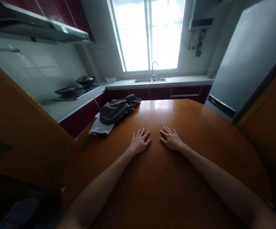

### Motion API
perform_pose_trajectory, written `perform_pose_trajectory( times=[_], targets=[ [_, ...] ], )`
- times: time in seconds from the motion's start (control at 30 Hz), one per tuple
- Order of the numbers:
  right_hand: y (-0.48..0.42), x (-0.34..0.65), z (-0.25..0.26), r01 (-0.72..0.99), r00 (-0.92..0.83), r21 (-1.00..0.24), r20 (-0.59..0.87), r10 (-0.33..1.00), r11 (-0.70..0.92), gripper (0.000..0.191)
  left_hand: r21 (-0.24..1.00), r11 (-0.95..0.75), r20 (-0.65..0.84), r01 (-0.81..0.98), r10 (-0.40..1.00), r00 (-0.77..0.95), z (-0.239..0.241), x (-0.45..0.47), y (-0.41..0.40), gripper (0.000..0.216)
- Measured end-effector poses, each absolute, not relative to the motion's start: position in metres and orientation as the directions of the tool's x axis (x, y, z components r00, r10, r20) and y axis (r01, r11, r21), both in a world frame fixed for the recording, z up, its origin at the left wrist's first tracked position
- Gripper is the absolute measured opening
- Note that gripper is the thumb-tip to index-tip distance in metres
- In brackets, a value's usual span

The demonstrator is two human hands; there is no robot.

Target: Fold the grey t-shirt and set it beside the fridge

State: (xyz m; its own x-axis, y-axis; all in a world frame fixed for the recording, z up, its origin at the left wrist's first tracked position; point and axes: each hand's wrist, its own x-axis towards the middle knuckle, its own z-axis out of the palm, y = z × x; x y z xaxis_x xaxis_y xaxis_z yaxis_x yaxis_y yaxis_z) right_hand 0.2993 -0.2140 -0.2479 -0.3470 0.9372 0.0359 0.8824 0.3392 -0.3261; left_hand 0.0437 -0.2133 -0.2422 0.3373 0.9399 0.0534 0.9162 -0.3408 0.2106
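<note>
Left hand [139,142] and right hand [171,139] lie palm down, apart, fingers spread, on a brown, rounded worktop [149,178]. At eleven o'clock from the left hand, a heap of dark and pale cloth [116,109] rests there. Farther out: stove [80,93] at ten, sink [142,81] at twelve, fridge [247,57] at two.

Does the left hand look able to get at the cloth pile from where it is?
Probably yes: the left hand lies palm down, fingers spread, the cloth pile is ahead and to its left, and only tabletop shows between them.
</note>
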Motion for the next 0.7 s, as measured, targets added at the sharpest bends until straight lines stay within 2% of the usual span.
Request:
perform_pose_trajectory(
  times=[0.17,0.23,0.27,0.33,0.37,0.4,0.47,0.57,0.63,0.7],
  targets=[
    [-0.214,0.302,-0.246,0.884,-0.349,-0.318,0.043,0.936,0.344,0.069,0.236,-0.344,0.098,0.909,0.939,0.33,-0.248,0.048,-0.214,0.064],
    [-0.214,0.302,-0.246,0.883,-0.353,-0.314,0.049,0.934,0.35,0.068,0.297,-0.366,0.133,0.882,0.931,0.341,-0.246,0.045,-0.21,0.057],
    [-0.214,0.303,-0.247,0.882,-0.356,-0.311,0.05,0.933,0.354,0.068,0.368,-0.363,0.155,0.856,0.932,0.328,-0.242,0.04,-0.205,0.049],
    [-0.214,0.304,-0.249,0.882,-0.364,-0.302,0.053,0.93,0.362,0.066,0.55,-0.295,0.203,0.782,0.955,0.217,-0.228,0.022,-0.19,0.03],
    [-0.213,0.305,-0.25,0.882,-0.366,-0.296,0.055,0.929,0.366,0.065,0.647,-0.222,0.217,0.73,0.971,0.103,-0.22,0.008,-0.181,0.02],
    [-0.212,0.306,-0.251,0.883,-0.369,-0.289,0.059,0.928,0.369,0.065,0.694,-0.157,0.238,0.702,0.971,-0.019,-0.211,-0.008,-0.172,0.017],
    [-0.211,0.306,-0.253,0.884,-0.371,-0.28,0.069,0.926,0.375,0.064,0.733,-0.068,0.292,0.676,0.93,-0.223,-0.197,-0.046,-0.159,0.024],
    [-0.21,0.306,-0.256,0.882,-0.372,-0.278,0.088,0.924,0.381,0.064,0.813,0.042,0.325,0.581,0.794,-0.513,-0.189,-0.098,-0.153,0.033],
    [-0.21,0.306,-0.257,0.88,-0.368,-0.281,0.102,0.924,0.382,0.063,0.861,0.067,0.281,0.505,0.764,-0.581,-0.193,-0.12,-0.154,0.038],
    [-0.21,0.306,-0.257,0.882,-0.361,-0.282,0.113,0.926,0.378,0.062,0.907,0.055,0.21,0.418,0.801,-0.561,-0.199,-0.131,-0.154,0.044]
  ],
)
